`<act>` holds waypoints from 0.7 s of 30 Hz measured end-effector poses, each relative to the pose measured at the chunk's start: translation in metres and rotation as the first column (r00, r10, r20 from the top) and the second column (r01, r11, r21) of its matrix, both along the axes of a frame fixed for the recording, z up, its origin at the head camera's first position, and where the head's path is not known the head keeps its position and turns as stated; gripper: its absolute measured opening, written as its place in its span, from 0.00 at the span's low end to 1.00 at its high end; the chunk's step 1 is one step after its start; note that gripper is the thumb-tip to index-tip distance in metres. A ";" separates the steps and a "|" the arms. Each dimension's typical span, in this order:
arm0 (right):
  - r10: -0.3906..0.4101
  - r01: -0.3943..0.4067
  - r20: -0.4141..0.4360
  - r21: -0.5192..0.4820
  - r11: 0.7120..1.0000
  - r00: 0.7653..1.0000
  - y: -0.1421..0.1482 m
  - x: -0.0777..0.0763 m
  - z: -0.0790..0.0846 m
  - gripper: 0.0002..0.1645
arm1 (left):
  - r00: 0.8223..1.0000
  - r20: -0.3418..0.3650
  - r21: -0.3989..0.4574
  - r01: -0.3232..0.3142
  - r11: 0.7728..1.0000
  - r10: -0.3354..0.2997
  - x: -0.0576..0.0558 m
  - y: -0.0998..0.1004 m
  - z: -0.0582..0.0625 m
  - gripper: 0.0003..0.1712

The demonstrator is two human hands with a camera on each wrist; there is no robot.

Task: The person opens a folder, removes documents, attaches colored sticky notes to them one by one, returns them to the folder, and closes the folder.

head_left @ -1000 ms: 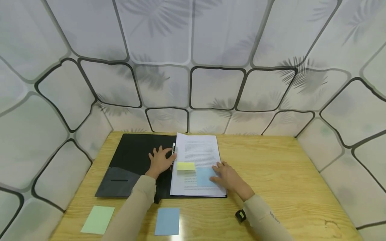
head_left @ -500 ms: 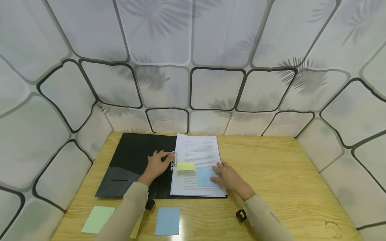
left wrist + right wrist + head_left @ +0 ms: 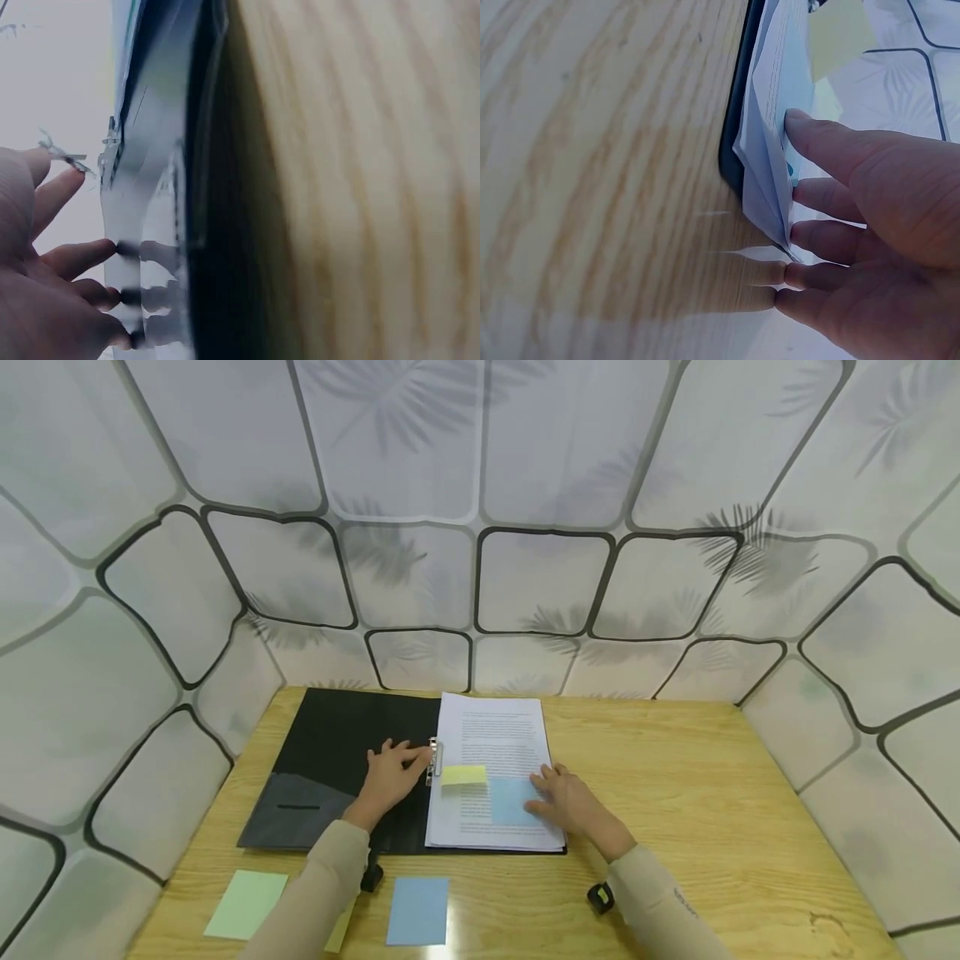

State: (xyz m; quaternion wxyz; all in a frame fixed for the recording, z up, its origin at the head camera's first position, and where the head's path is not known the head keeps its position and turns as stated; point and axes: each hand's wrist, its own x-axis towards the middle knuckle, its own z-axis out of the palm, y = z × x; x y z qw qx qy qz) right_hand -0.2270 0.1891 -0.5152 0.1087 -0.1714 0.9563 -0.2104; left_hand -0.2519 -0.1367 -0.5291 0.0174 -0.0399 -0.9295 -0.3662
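Note:
In the head view a black folder [image 3: 360, 718] lies spread on the table. A stack of printed paper [image 3: 498, 727] covers its right side, bearing a yellow sticky note [image 3: 463, 775] and a blue sticky note [image 3: 512, 802]. My left hand [image 3: 390, 777] pinches the lever of the metal clip [image 3: 433, 762] at the stack's left edge. The left wrist view shows the lever [image 3: 67, 157] by the thumb and forefinger, other fingertips touching the folder's shiny surface. My right hand [image 3: 573, 802] rests extended fingers on the stack's right edge and the blue note.
A green note [image 3: 246, 903] and another blue note [image 3: 417, 910] lie near the table's front. A yellow strip [image 3: 341, 931] shows partly beneath the left sleeve. Wooden tabletop [image 3: 675, 793] extends right of the folder. Patterned curtains [image 3: 540, 577] surround the table's back and sides.
My left hand has gone from spread over the folder to pinching at the clip, whose bar now overlies the paper's left edge. The left forearm shifted left, exposing the yellow strip. My right hand stayed.

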 end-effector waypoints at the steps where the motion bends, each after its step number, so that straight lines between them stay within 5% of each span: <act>1: 0.000 0.000 0.000 0.000 1.000 1.000 0.000 0.000 0.000 0.37 | 1.000 0.007 -0.017 0.006 1.000 -0.006 0.000 -0.001 0.001 0.24; 12: 0.009 -0.009 -0.013 -0.009 1.000 1.000 0.000 0.000 -0.001 0.36 | 0.996 0.088 -0.256 0.023 0.967 -0.001 0.000 0.001 0.006 0.27; 21: 0.001 -0.001 -0.001 -0.023 1.000 1.000 0.002 0.001 -0.003 0.37 | 0.998 0.058 -0.283 0.024 0.959 -0.008 0.002 0.004 0.002 0.28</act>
